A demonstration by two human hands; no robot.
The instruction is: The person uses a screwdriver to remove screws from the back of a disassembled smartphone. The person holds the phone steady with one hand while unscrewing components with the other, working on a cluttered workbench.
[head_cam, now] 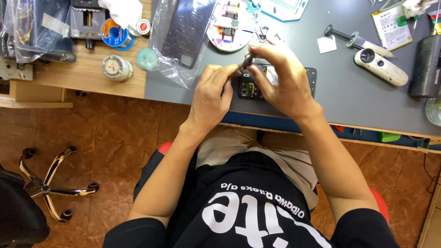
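An opened black phone lies on the grey work mat near the front edge, its circuit board showing. My left hand rests on the phone's left end and steadies it with the fingertips. My right hand covers the middle of the phone and pinches a small dark screwdriver, held upright with its tip down over the board. Much of the phone is hidden under both hands.
A black back cover in a clear plastic bag lies at the left of the mat. A round white parts tray, a syringe, a white handheld tool, a battery and solder spools stand around. A chair base is on the floor.
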